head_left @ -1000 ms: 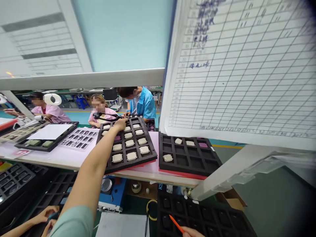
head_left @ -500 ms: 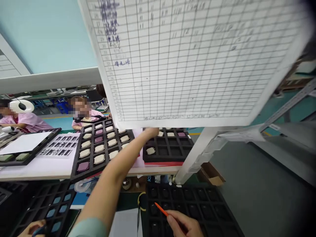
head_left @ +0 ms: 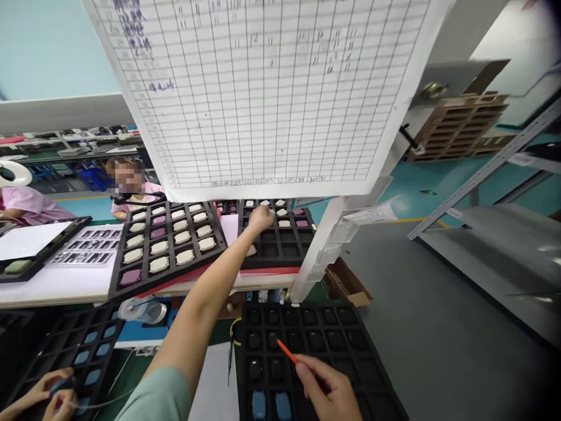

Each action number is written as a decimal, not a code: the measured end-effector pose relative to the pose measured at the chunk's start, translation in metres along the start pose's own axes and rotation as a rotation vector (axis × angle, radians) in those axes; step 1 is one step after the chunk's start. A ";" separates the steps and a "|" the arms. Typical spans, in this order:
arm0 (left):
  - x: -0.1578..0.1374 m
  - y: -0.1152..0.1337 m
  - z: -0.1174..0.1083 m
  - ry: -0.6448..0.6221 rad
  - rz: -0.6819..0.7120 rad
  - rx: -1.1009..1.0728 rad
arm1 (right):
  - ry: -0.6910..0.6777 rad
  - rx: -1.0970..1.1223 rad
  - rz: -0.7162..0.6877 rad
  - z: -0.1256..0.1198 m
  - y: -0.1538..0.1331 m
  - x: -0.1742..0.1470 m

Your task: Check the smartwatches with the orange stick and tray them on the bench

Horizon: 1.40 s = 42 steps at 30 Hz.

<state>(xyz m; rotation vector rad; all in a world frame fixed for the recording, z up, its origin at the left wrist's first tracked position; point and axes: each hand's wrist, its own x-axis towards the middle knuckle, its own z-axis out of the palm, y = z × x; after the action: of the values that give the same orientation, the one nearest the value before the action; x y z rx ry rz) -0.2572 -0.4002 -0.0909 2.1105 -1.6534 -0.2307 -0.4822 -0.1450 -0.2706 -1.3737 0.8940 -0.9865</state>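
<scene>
My left arm stretches forward, and my left hand is over a black compartment tray on the raised shelf. Its fingers curl down by the cream pieces there; whatever is in them is hidden. Below, my right hand pinches a thin orange pointed stick. The stick's tip points up and left, over a lower black tray holding several dark rounded pieces. Two blue pieces lie in that tray's near compartments.
A gridded paper sheet hangs ahead. Left of my arm is a tray of cream and purple pieces. At lower left, another person's hands work over a tray with blue pieces. A white post stands on the right.
The view has shifted, bringing the two blue pieces into sight. My left hand, partly behind the paper before, now shows below it over the tray. The orange stick stays in my right hand.
</scene>
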 end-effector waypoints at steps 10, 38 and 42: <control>-0.291 -0.105 0.004 0.067 -0.228 -1.617 | -0.120 -0.071 -0.039 0.015 -0.027 0.015; -0.343 -0.113 -0.031 -0.120 -0.275 -1.811 | -0.303 -0.101 -0.304 0.068 -0.070 0.018; -0.342 -0.113 -0.033 -0.124 -0.269 -1.803 | -0.291 -0.118 -0.323 0.068 -0.069 0.020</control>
<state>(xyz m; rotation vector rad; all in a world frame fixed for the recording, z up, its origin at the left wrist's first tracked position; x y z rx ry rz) -0.2371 -0.0460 -0.1594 0.7992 -0.4998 -1.3100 -0.4139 -0.1365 -0.1994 -1.7482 0.5274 -0.9514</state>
